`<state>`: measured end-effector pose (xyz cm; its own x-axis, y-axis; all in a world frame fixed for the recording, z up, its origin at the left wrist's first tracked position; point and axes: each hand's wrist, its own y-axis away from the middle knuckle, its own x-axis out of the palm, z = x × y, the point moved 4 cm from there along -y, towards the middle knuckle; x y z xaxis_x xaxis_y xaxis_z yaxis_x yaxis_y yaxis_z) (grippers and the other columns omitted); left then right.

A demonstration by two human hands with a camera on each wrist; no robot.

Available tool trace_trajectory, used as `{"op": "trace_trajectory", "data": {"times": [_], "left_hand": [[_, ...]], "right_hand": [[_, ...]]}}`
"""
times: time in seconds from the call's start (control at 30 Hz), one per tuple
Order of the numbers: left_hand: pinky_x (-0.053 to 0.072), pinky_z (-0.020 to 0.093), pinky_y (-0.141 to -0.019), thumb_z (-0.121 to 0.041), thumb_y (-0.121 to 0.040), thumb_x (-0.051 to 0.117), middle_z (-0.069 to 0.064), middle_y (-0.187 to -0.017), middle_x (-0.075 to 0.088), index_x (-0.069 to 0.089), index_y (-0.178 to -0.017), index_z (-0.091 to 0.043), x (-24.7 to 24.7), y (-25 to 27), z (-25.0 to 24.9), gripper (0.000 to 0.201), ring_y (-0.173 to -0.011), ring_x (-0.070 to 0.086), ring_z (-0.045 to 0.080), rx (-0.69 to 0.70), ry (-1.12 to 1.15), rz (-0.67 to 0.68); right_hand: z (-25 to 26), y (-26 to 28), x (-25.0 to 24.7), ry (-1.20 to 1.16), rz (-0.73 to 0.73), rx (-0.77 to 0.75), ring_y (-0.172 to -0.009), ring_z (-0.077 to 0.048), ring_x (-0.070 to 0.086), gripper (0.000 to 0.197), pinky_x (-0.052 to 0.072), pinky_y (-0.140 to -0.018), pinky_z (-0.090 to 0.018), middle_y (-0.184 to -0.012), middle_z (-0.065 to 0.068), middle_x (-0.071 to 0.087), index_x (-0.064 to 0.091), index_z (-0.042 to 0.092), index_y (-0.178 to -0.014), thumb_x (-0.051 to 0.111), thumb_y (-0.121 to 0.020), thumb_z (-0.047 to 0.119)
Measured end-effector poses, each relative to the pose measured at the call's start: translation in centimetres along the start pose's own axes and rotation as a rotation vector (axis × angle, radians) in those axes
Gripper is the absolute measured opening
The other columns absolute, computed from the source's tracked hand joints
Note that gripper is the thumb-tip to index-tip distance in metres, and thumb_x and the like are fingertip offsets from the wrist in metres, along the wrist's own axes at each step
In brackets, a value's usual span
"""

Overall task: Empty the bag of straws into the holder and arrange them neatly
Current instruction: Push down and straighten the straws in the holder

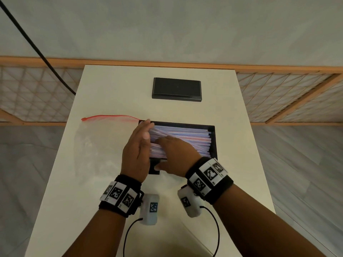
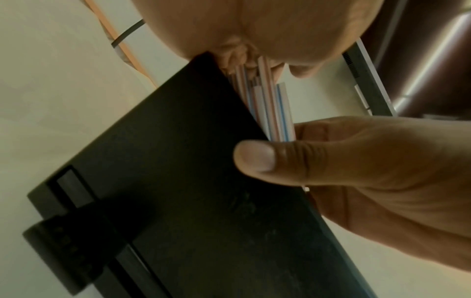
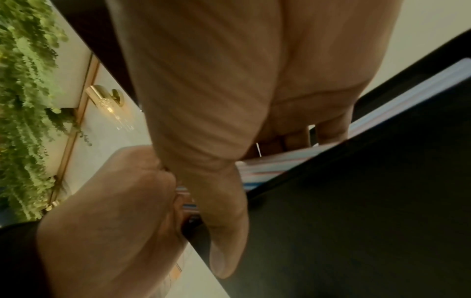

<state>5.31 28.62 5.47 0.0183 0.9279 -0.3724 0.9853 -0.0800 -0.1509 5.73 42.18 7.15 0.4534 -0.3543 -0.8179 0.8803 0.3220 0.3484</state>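
Note:
A black open holder (image 1: 213,143) stands mid-table, filled with striped straws (image 1: 189,138) lying left to right. My left hand (image 1: 143,138) stands on edge at the holder's left end, its straight fingers pressed flat against the straw ends. My right hand (image 1: 172,149) lies across the near straws with its fingers stretched over them. Its thumb (image 2: 257,157) rests on the outside of the holder's front wall (image 2: 191,181). In the right wrist view the fingers (image 3: 328,129) rest on the straws (image 3: 270,165). The clear bag (image 1: 96,143) with a red zip lies flat and empty to the left.
A black lid (image 1: 176,88) lies further back on the white table (image 1: 241,164). The bag covers the table's left side beside the holder. A wooden lattice screen (image 1: 289,97) runs behind the table. Wrist camera cables hang near the front edge.

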Motion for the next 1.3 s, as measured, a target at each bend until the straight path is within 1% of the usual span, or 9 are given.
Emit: {"op": "trace_trajectory", "data": {"times": [0.13, 0.27, 0.43, 0.63, 0.73, 0.9, 1.03, 1.2, 1.3], "left_hand": [[0.035, 0.027, -0.121, -0.036, -0.107, 0.029, -0.001, -0.155, 0.051, 0.059, -0.142, -0.011, 0.2, -0.2, 0.2, 0.052, -0.147, 0.043, 0.01, -0.006, -0.028, 0.0], [0.033, 0.03, -0.124, -0.042, -0.106, 0.028, -0.006, -0.159, 0.046, 0.055, -0.147, -0.015, 0.5, -0.4, 0.1, 0.055, -0.149, 0.039, 0.007, -0.042, -0.109, 0.014], [0.028, 0.03, -0.125, -0.044, -0.105, 0.025, -0.005, -0.162, 0.042, 0.05, -0.151, -0.016, 0.8, -0.5, -0.3, 0.059, -0.152, 0.032, 0.007, -0.032, -0.202, 0.06], [0.027, 0.029, -0.124, -0.042, -0.106, 0.027, -0.003, -0.16, 0.045, 0.054, -0.148, -0.015, 0.8, -0.6, -0.4, 0.057, -0.151, 0.032, 0.008, -0.04, -0.252, 0.07], [0.024, 0.024, -0.121, -0.038, -0.106, 0.028, -0.002, -0.16, 0.044, 0.053, -0.147, -0.015, 0.7, -0.6, -0.4, 0.054, -0.147, 0.03, 0.002, -0.035, -0.279, 0.071], [0.023, 0.02, -0.119, -0.038, -0.106, 0.029, -0.003, -0.159, 0.046, 0.055, -0.146, -0.016, 0.8, -0.7, -0.2, 0.053, -0.145, 0.03, 0.0, -0.042, -0.292, 0.064], [0.025, 0.021, -0.118, -0.037, -0.106, 0.03, -0.002, -0.156, 0.05, 0.057, -0.144, -0.015, 0.7, -0.6, -0.2, 0.051, -0.146, 0.036, 0.005, -0.033, -0.296, 0.044], [0.027, 0.022, -0.118, -0.038, -0.106, 0.029, 0.0, -0.153, 0.054, 0.059, -0.142, -0.013, 0.7, -0.4, 0.0, 0.054, -0.148, 0.042, 0.015, -0.031, -0.32, 0.051], [0.027, 0.021, -0.118, -0.036, -0.106, 0.029, 0.001, -0.151, 0.056, 0.061, -0.141, -0.012, 0.8, -0.3, 0.1, 0.053, -0.147, 0.043, 0.015, -0.016, -0.323, 0.047]], "right_hand": [[-0.2, -0.7, -0.2, -0.029, 0.058, 0.018, -0.115, -0.026, 0.063, 0.076, 0.049, -0.087, -0.034, -0.129, -0.006, 0.066, 0.052, 0.02, -0.141, 0.083, -0.076, 0.044], [-0.4, -1.5, -0.6, -0.055, 0.104, 0.005, -0.098, -0.021, 0.065, 0.062, 0.048, -0.079, -0.029, -0.115, -0.001, 0.071, 0.064, 0.021, -0.122, 0.086, -0.07, 0.047], [-0.2, -2.1, -0.1, -0.057, 0.15, -0.005, -0.085, -0.019, 0.066, 0.054, 0.055, -0.083, -0.035, -0.101, 0.0, 0.074, 0.069, 0.021, -0.111, 0.086, -0.068, 0.051], [0.3, -3.1, -0.3, -0.084, 0.263, -0.042, -0.067, -0.005, 0.053, 0.036, 0.039, -0.075, -0.024, -0.082, 0.008, 0.062, 0.063, 0.024, -0.095, 0.085, -0.075, 0.044], [0.7, -3.4, -0.5, -0.05, 0.295, -0.068, -0.078, -0.014, 0.056, 0.038, 0.039, -0.078, -0.025, -0.09, 0.004, 0.063, 0.068, 0.02, -0.105, 0.082, -0.078, 0.042], [0.4, -3.6, -0.5, -0.054, 0.307, -0.041, -0.082, -0.017, 0.061, 0.034, 0.048, -0.082, -0.029, -0.088, 0.003, 0.066, 0.061, 0.027, -0.092, 0.085, -0.074, 0.044], [0.4, -3.6, -0.5, -0.109, 0.286, -0.049, -0.085, -0.016, 0.06, 0.044, 0.043, -0.08, -0.026, -0.096, 0.003, 0.065, 0.062, 0.025, -0.105, 0.087, -0.073, 0.041], [0.2, -3.5, -0.5, -0.141, 0.327, -0.022, -0.084, -0.017, 0.065, 0.029, 0.053, -0.085, -0.032, -0.094, 0.0, 0.073, 0.064, 0.029, -0.084, 0.088, -0.071, 0.039], [0.2, -3.4, -1.0, -0.164, 0.326, -0.026, -0.087, -0.017, 0.065, 0.029, 0.052, -0.089, -0.033, -0.096, -0.001, 0.073, 0.062, 0.03, -0.083, 0.088, -0.071, 0.033]]}}
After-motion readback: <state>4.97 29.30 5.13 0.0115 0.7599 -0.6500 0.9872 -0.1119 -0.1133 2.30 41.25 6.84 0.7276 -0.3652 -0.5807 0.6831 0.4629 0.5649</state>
